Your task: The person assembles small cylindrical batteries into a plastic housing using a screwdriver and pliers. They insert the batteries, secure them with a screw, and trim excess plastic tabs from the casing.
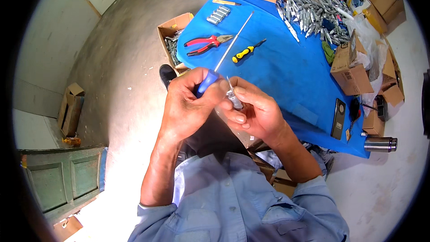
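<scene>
My left hand is closed round the blue handle of a long screwdriver, its thin metal shaft slanting up and away to the right. Close beside it, my right hand pinches a small silvery, partly see-through piece with a thin pin sticking up from it. The two hands nearly touch in front of my shirt. Beyond them on the blue-covered table lie red-and-black pliers and a short yellow-and-black screwdriver.
A large heap of silvery metal parts covers the table's far right. Silvery cylinders and a utility knife lie at the far left. A dark phone-like device and a steel flask sit at the right edge, below cardboard boxes.
</scene>
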Demonstrator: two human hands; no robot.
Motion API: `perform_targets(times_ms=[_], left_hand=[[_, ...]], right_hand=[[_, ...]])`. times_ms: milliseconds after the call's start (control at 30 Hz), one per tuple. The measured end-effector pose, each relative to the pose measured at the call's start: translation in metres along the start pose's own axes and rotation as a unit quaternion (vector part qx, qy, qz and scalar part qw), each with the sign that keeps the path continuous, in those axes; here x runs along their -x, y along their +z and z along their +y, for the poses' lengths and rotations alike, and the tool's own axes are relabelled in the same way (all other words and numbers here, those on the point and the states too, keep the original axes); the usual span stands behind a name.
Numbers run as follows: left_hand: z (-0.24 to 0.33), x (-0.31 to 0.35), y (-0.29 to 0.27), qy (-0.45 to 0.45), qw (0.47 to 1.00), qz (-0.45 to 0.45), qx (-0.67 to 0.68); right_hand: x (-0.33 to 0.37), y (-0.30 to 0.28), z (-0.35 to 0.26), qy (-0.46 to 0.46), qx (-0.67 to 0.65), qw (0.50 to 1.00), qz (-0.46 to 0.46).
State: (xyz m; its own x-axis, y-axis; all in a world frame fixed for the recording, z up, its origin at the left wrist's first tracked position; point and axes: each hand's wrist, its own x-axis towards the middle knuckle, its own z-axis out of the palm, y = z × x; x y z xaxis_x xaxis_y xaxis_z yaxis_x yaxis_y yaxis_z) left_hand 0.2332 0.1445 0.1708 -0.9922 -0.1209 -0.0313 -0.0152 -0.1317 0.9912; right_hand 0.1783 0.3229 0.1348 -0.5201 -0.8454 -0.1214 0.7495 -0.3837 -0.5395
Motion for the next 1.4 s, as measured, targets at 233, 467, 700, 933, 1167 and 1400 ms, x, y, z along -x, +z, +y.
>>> perform_targets(times_ms=[233,467,700,933,1167,1400], left_hand=[[-0.006,0.002,-0.012,0.015,0.998,0.004,-0.053],[-0.008,0.001,-0.014,0.005,0.999,0.019,-0.047],[-0.004,0.005,-0.019,0.021,0.998,0.011,-0.050],[-0.014,-0.001,-0.030,0.019,0.999,0.010,-0.044],[-0.013,0.000,-0.031,-0.007,0.997,0.016,-0.070],[-0.013,-0.001,-0.035,0.007,0.997,0.004,-0.081]], right_hand=[[-0.012,0.008,0.019,-0.005,-0.062,0.997,0.047],[-0.020,0.011,0.022,-0.032,-0.037,0.996,0.074],[-0.027,0.010,0.028,-0.048,-0.060,0.992,0.104],[-0.034,0.013,0.033,-0.033,-0.093,0.989,0.107],[-0.034,0.016,0.037,-0.015,-0.106,0.988,0.113],[-0.032,0.016,0.039,-0.021,-0.106,0.988,0.113]])
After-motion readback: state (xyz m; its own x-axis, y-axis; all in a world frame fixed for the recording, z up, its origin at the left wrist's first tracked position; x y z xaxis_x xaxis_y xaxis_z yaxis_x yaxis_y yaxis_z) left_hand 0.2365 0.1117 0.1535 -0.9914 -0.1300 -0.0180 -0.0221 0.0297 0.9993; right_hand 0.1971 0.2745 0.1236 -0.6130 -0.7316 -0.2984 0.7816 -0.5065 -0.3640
